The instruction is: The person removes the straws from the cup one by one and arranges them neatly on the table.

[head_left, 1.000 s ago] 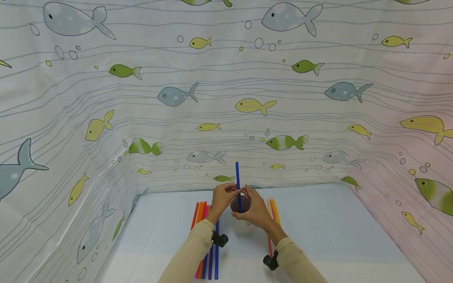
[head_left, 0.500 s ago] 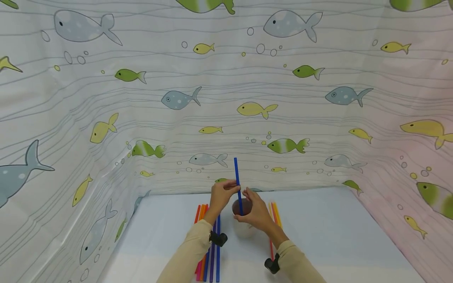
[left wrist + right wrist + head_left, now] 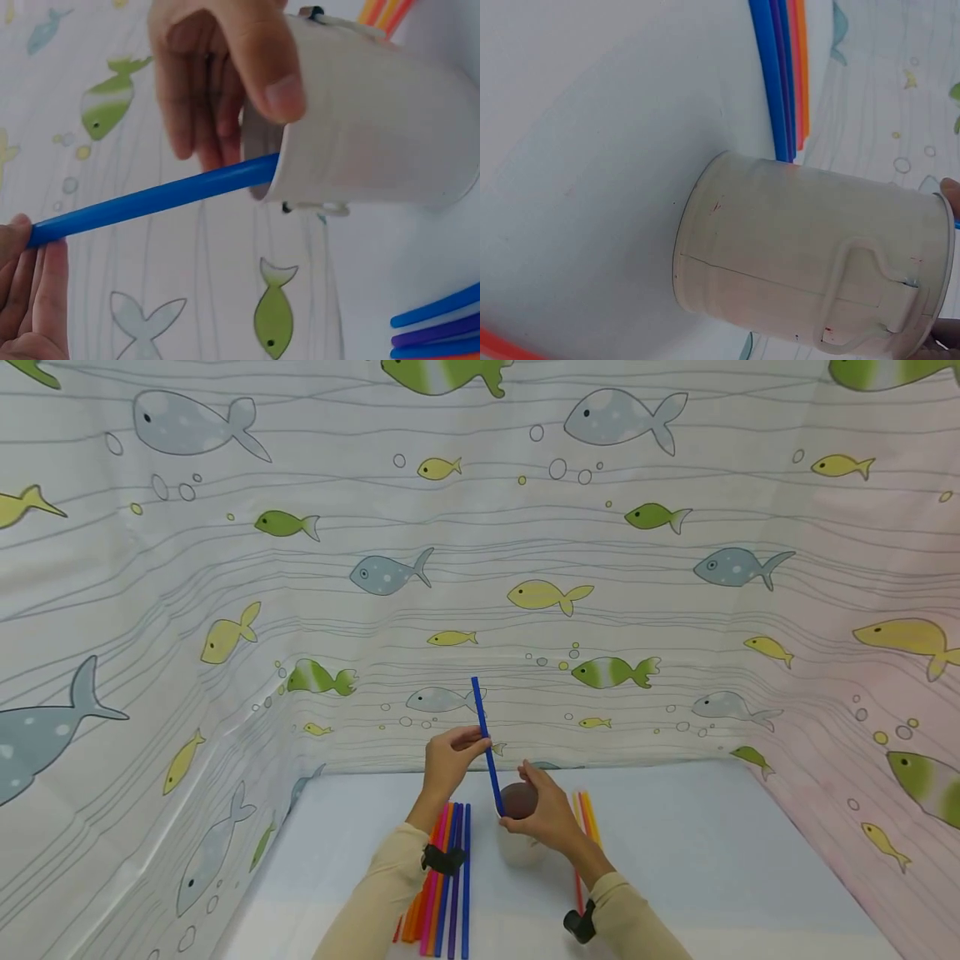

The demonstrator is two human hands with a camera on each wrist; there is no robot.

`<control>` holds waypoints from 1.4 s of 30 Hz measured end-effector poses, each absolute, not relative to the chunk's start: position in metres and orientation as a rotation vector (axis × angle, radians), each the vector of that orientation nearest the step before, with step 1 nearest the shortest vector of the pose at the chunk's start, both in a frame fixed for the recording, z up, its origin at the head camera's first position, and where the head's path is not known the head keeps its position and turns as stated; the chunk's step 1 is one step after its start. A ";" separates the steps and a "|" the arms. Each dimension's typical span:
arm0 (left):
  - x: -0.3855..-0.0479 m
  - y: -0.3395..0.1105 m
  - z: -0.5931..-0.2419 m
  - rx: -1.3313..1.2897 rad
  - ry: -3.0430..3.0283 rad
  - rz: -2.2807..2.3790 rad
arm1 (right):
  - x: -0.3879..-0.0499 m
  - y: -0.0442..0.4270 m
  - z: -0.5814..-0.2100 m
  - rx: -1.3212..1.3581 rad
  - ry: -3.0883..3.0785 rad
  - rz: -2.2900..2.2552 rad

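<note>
A long blue plastic straw (image 3: pixel 492 768) leans up and to the left, its upper part pinched between the thumb and fingers of my left hand (image 3: pixel 447 767). Its lower end lies at the left rim of a white metal bucket (image 3: pixel 360 120), just inside the mouth in the left wrist view. My right hand (image 3: pixel 551 816) spans the mouth, thumb at the rim close to the straw and fingers loosely extended over the opening. In the right wrist view the bucket's side (image 3: pixel 780 232) and wire handle (image 3: pixel 847 277) show, but most of that hand is out of frame.
Left of the bucket lies a row of straws (image 3: pixel 453 893) in orange, pink, purple and blue. Several red and yellow straws (image 3: pixel 589 818) lie to its right, partly behind the right forearm. A fish-patterned curtain (image 3: pixel 465 543) closes off the white table's back.
The left hand has moved left and slightly up, tilting the straw further. The straw's lower end has shifted toward the bucket's left rim. The right hand stays almost where it was.
</note>
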State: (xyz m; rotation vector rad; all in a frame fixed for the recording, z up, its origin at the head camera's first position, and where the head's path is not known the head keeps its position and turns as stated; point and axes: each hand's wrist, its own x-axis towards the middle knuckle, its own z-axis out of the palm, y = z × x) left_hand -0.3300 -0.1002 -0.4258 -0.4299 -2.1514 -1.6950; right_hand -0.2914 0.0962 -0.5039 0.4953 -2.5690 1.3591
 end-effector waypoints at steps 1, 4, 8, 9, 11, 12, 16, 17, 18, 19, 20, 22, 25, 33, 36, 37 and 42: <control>-0.329 -0.103 -0.423 -0.432 -2.139 -1.697 | -0.291 0.096 -0.504 0.499 -2.566 1.358; -0.328 -0.112 -0.416 -0.436 -2.108 -1.706 | -0.291 0.096 -0.506 0.506 -2.557 1.347; -0.324 -0.122 -0.403 -0.439 -2.080 -1.673 | -0.291 0.095 -0.506 0.503 -2.550 1.360; -0.323 -0.124 -0.399 -0.438 -2.073 -1.664 | -0.291 0.095 -0.506 0.502 -2.547 1.368; -0.322 -0.128 -0.392 -0.451 -2.056 -1.651 | -0.291 0.095 -0.506 0.496 -2.547 1.378; -0.322 -0.130 -0.389 -0.458 -2.050 -1.644 | -0.291 0.095 -0.507 0.493 -2.544 1.381; -0.322 -0.138 -0.379 -0.477 -2.039 -1.611 | -0.292 0.096 -0.508 0.484 -2.544 1.369; -0.322 -0.141 -0.378 -0.479 -2.041 -1.596 | -0.292 0.096 -0.509 0.481 -2.548 1.364; -0.322 -0.144 -0.377 -0.479 -2.043 -1.581 | -0.293 0.096 -0.509 0.482 -2.549 1.360; -0.322 -0.148 -0.377 -0.479 -2.046 -1.564 | -0.293 0.096 -0.510 0.484 -2.549 1.359; -0.321 -0.151 -0.378 -0.474 -2.054 -1.552 | -0.293 0.097 -0.510 0.486 -2.550 1.359; -0.314 -0.157 -0.376 -0.468 -2.087 -1.520 | -0.293 0.097 -0.510 0.494 -2.541 1.367; -0.305 -0.169 -0.382 -0.431 -2.147 -1.460 | -0.293 0.097 -0.509 0.504 -2.531 1.374; -0.308 -0.214 -0.440 -0.217 -2.307 -1.404 | -0.292 0.097 -0.509 0.500 -2.538 1.362; -0.304 -0.225 -0.452 -0.144 -2.360 -1.405 | -0.291 0.097 -0.509 0.491 -2.549 1.358; -0.303 -0.227 -0.454 -0.122 -2.373 -1.413 | -0.291 0.097 -0.508 0.492 -2.551 1.361; -0.299 -0.236 -0.469 -0.032 -2.445 -1.444 | -0.292 0.097 -0.508 0.491 -2.551 1.380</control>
